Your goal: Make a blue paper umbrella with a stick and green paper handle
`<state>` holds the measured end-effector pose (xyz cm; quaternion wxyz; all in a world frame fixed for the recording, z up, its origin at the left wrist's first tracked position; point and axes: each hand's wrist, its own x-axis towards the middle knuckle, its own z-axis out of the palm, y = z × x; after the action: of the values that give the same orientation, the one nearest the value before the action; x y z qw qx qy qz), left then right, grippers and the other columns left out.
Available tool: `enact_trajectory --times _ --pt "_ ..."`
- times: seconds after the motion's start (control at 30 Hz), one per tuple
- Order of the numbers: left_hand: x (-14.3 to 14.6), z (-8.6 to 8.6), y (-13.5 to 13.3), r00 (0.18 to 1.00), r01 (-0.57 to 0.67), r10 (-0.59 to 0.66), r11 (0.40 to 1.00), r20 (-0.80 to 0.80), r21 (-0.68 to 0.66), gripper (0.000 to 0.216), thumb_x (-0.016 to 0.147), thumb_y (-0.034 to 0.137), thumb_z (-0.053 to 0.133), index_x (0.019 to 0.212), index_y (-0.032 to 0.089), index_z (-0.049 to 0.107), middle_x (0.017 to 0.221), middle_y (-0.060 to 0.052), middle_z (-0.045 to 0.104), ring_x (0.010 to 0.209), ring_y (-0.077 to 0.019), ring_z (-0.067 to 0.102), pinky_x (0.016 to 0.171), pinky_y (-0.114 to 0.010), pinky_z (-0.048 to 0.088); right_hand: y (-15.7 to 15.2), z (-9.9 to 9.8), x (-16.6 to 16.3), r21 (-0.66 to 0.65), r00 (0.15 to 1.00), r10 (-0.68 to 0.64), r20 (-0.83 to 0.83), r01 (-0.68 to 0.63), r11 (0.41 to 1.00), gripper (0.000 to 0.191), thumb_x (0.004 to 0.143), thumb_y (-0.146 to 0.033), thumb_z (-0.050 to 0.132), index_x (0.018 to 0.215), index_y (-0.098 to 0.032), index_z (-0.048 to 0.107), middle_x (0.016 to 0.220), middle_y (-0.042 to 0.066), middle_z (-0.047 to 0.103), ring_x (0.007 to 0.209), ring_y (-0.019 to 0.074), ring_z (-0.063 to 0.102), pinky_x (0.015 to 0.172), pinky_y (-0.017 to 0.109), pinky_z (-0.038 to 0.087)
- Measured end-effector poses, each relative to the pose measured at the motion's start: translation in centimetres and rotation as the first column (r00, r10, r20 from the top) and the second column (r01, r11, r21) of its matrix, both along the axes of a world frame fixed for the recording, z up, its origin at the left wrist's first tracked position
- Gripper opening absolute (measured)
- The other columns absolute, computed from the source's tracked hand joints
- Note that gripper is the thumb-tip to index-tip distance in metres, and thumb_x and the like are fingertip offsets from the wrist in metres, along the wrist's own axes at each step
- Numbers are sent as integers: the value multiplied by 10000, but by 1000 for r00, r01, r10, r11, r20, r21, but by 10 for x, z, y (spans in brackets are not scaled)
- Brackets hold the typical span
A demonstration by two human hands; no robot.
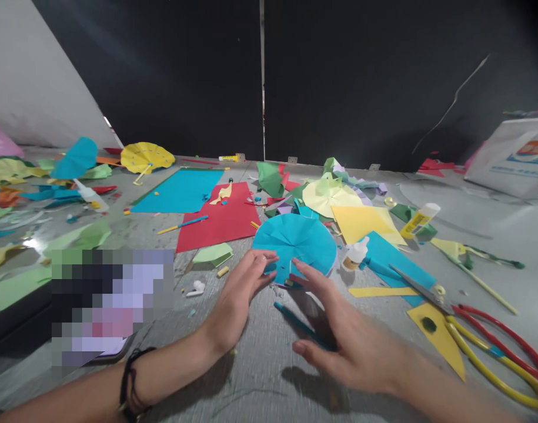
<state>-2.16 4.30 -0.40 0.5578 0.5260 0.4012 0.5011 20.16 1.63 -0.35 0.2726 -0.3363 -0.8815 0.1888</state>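
Observation:
A folded blue paper disc (295, 244), pleated like a small fan, lies on the grey floor just ahead of my hands. My left hand (237, 296) curls over its near left edge, with the fingertips on the paper. My right hand (339, 335) reaches in from the right, its fingers spread and its tips at the disc's lower edge. Under my right hand lies a thin blue stick (301, 323). To the right are scissors with red and yellow handles (498, 352), their blades resting over a blue paper strip (396, 267).
Coloured paper sheets (216, 217), a small glue bottle (354, 255), a yellow glue stick (421, 220) and finished paper fans (147, 157) cover the floor. A pixelated patch (112, 305) hides something at left. A black wall (361, 76) stands behind, and a white bag (511, 158) sits at right.

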Motion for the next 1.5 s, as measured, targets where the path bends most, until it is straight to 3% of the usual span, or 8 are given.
enact_trajectory --times 0.23,0.53,0.7,1.03,1.13,1.2,1.33,1.5 --pt "-1 0 0 1000 10 -10 1000 -1 9 343 1045 496 446 1103 216 635 1351 -121 629 1339 -281 568 1138 -464 502 -6 -1 7 -98 977 92 -194 -113 989 798 935 -196 631 1611 -267 213 1504 176 525 1257 326 668 1057 542 583" --pt "0 0 -1 999 46 -48 996 20 78 301 1064 440 457 1079 240 681 1375 -93 588 1366 -280 527 1142 -456 496 -1 -10 1 33 952 -73 -297 86 996 570 944 -89 595 1453 -272 413 1208 111 672 1280 314 623 1127 584 499" --pt "0 4 -7 984 154 -164 981 74 121 357 1073 476 415 1130 256 690 1423 -97 557 1398 -306 499 1107 -479 531 -2 -11 0 -33 938 -103 -331 97 995 603 972 -110 576 1510 -274 360 1362 145 567 1149 278 700 1029 533 578" --pt "-3 -7 -6 943 297 -313 945 111 138 441 1045 570 428 1215 260 691 1525 -104 478 1443 -357 435 1091 -506 525 -3 -12 1 -45 945 -66 -319 55 997 636 955 -90 581 1520 -274 355 1443 157 529 1274 317 648 1106 564 526" --pt "-2 -5 -8 946 292 -304 950 110 114 428 1058 545 417 1192 242 688 1517 -105 477 1438 -347 441 1081 -477 525 -5 -11 0 -155 907 -77 -414 14 988 607 971 -92 589 1501 -306 383 1435 141 567 1253 295 671 1101 535 533" --pt "-1 1 -10 955 268 -277 959 104 92 366 1054 501 475 1192 231 679 1505 -106 493 1394 -327 493 1081 -457 523 -6 -9 -3 -331 816 -123 -565 -88 939 540 989 -123 621 1449 -337 437 1388 103 632 1187 249 716 1027 446 595" --pt "2 12 -15 970 226 -232 970 72 90 216 982 349 677 1131 192 672 1298 -116 654 1234 -268 625 956 -363 591 -2 -7 -8 -566 609 -254 -751 -396 723 340 945 -169 763 1235 -304 650 990 4 828 897 160 814 860 288 658" --pt "4 12 -17 966 257 -257 966 39 -7 209 957 293 712 1111 161 664 910 -60 765 799 -158 724 709 -250 602 -4 -4 -11 -658 561 -370 -741 -496 566 233 917 -167 804 1127 -255 752 923 23 862 843 144 826 734 204 666"
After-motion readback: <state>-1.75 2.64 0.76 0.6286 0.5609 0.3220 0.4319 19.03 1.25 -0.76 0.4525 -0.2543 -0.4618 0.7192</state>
